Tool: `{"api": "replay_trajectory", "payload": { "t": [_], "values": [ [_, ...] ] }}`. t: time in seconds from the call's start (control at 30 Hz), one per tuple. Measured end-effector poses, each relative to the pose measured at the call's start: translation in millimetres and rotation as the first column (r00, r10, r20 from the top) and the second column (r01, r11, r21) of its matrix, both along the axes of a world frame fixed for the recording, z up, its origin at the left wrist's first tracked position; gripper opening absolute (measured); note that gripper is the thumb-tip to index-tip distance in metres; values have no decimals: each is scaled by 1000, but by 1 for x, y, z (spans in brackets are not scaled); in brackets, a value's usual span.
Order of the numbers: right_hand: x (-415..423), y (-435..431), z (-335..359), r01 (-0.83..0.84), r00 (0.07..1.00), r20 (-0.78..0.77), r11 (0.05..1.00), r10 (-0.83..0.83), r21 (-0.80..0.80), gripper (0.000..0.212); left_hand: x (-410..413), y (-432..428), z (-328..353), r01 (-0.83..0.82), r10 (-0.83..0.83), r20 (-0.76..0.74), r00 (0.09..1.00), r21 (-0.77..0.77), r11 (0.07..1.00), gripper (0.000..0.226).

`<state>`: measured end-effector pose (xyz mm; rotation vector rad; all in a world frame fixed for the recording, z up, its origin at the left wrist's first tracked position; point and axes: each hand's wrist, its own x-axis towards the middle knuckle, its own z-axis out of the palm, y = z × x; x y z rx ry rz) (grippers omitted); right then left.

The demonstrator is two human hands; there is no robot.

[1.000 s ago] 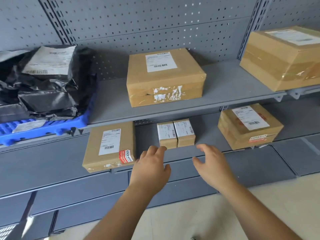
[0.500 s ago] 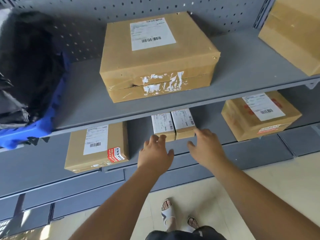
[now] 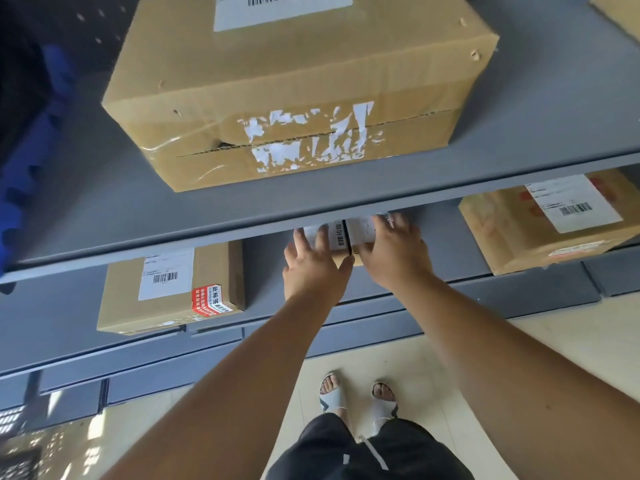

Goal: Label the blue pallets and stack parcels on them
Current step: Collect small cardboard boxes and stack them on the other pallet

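Sitting side by side on the lower shelf [image 3: 260, 271], half hidden under the front edge of the upper shelf [image 3: 536, 98], are two small boxes that touch each other: the left small box [image 3: 333, 233] and the right small box [image 3: 361, 230], each with a white label on top. The left hand [image 3: 313, 268] lies over the left small box with its fingers [image 3: 299, 242] straight and flat on the top and the thumb against the front face, not curled round it. The right hand [image 3: 394, 258] covers the right small box with its fingers [image 3: 398, 226] spread. They are blurred, so I cannot tell whether they merely rest there or have a grip. On the same shelf, a flat box with a red sticker [image 3: 169, 289] sits well to the left, and a labelled box [image 3: 540, 230] sits to the right. Above, on the upper shelf, a big box [image 3: 298, 84] with torn white label scraps on its front stands directly over the small ones. The blue pallet [image 3: 20, 188] shows at the far left edge of that upper shelf. Below, the person's feet in pale sandals [image 3: 330, 398] stand on the cream floor [image 3: 571, 344].
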<state>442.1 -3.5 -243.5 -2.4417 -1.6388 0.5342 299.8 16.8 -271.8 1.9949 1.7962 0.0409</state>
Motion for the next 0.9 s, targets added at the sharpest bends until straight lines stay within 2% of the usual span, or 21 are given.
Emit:
{"api": "replay_trajectory", "payload": {
  "t": [0.2, 0.4, 0.6, 0.77, 0.9],
  "values": [
    [4, 18, -21, 24, 999, -43, 999, -25, -21, 63, 4, 6, -20, -36, 32, 92, 995, 36, 999, 73],
    [4, 23, -38, 72, 993, -92, 996, -68, 44, 69, -2, 15, -34, -66, 50, 187, 981, 81, 995, 70],
    [5, 10, -42, 90, 994, -73, 994, -86, 54, 71, -12, 9, -34, -82, 68, 153, 986, 89, 993, 83],
    [-3, -9, -39, 77, 996, -49, 997, -77, 4, 79, -16, -3, -28, -122, 115, 129, 985, 50, 991, 79],
    [-6, -25, -29, 74, 996, -39, 996, -76, -53, 75, -26, -15, -20, -90, 89, 137, 987, 0, 996, 78]
  ]
}}
